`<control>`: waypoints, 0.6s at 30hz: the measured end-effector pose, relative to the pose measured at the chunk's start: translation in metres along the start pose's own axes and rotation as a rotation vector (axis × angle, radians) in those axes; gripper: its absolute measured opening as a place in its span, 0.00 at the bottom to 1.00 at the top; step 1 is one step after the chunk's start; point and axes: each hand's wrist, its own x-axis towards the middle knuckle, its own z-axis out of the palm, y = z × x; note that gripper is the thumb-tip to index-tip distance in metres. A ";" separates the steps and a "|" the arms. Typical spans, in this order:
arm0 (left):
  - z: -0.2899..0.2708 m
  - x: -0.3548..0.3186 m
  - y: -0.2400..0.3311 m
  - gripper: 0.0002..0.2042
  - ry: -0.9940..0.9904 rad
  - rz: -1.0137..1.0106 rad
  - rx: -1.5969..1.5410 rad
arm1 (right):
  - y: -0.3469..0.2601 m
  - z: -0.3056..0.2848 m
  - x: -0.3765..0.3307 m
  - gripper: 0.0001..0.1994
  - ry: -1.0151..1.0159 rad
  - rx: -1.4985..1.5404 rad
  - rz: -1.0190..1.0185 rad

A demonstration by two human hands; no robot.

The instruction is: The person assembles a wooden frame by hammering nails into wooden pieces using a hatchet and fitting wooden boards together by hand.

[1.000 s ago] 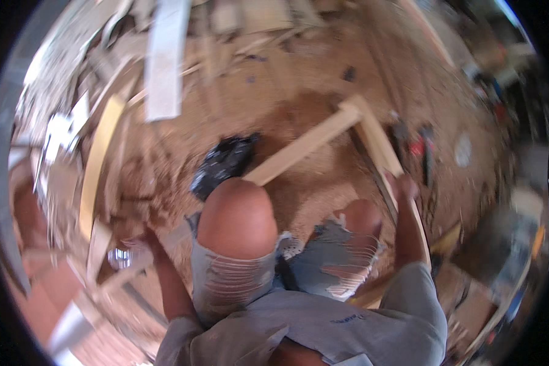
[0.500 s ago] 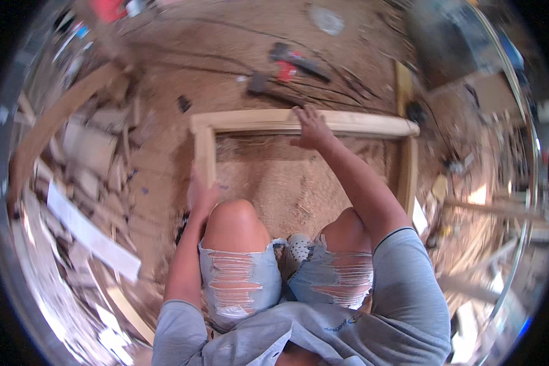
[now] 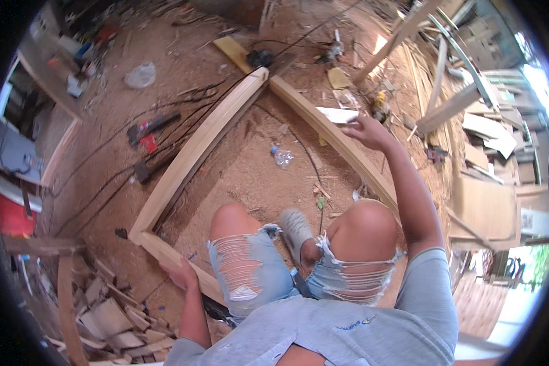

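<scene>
1. Since half a second ago the view has swung: the wooden frame [image 3: 195,152], which lay square ahead of the knees, now runs diagonally, its corner pointing up toward the top of the picture, and it lies flat on the sawdust floor [image 3: 250,183] around the person's legs.
2. Left hand [image 3: 180,274]: it has stayed at the near-left rail of the frame, close to the lower-left corner joint, fingers curled over the wood in a clenched grip.
3. Right hand [image 3: 367,131]: it has shifted onto the right-hand rail, palm down and fingers spread, resting on the wood with a released grip, just beside a pale flat offcut [image 3: 337,114].
4. Judged from this, the frame is being steadied or squared from two sides.
5. Left of the frame lie red-handled tools [image 3: 149,129] and black cables [image 3: 104,177]; wood scraps [image 3: 113,311] pile near the left elbow.
6. Inside the frame a crushed plastic bottle [image 3: 282,157] lies on the floor; a cable crosses the far corner and could snag.
7. Right: stacked boards [image 3: 488,128].
</scene>
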 end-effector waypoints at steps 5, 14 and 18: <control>0.011 0.008 -0.025 0.51 0.041 0.059 0.044 | 0.149 0.048 -0.113 0.31 0.077 0.061 0.346; 0.027 0.062 0.009 0.39 0.164 0.289 0.281 | 0.325 0.179 -0.171 0.48 0.397 -0.192 0.409; 0.009 0.092 0.078 0.35 0.096 0.199 0.416 | 0.380 0.181 -0.151 0.46 0.057 -0.171 0.464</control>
